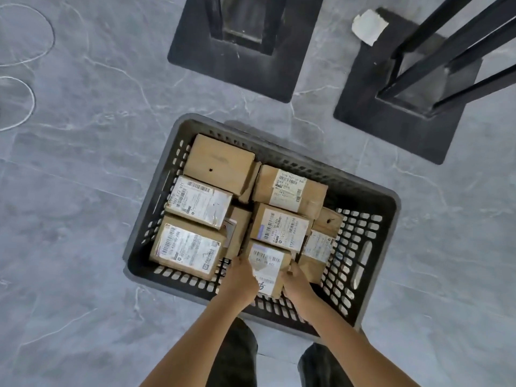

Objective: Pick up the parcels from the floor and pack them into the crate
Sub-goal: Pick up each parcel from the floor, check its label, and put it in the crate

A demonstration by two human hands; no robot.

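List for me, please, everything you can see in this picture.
crate: one, dark grey, perforated, on the floor before the person.
parcels: at least eight in all, brown cardboard, most white-labelled, inside the crate.
held parcel: one of them, brown with white label, at the crate's near side.
stand bases: two, black, square, on the floor beyond the crate.
paper scrap: one, white, on the right-hand base.
white loops: two, thin, on the floor at left.
floor: grey, veined.
legs: two, dark trousers, bottom edge.
left hand: one, grips the held parcel's left side.
right hand: one, grips its right side.
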